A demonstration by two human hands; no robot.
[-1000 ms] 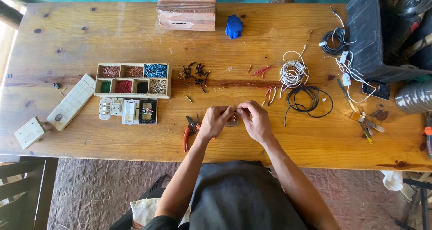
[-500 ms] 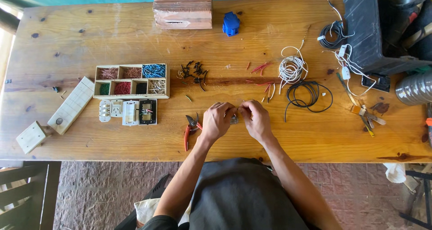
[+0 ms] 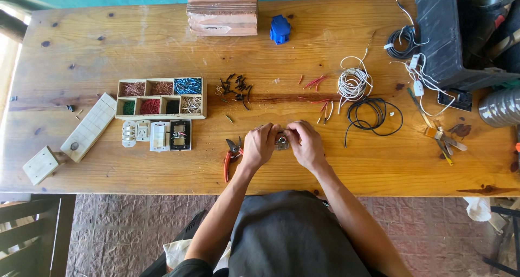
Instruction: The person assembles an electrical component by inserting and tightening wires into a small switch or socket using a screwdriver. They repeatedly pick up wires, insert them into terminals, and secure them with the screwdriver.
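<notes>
— What are the hands on?

— Both the left hand (image 3: 259, 146) and the right hand (image 3: 306, 145) pinch a small electrical part (image 3: 281, 142), likely a switch module, though it's too small to be sure. It sits between the fingertips, low over the table (image 3: 162, 174) near its front edge.

— How to do it well?

— I'd keep the part steady low over the wood, work with the fingertips only, and leave the red-handled cutters (image 3: 231, 153) just beside the left hand.
</notes>
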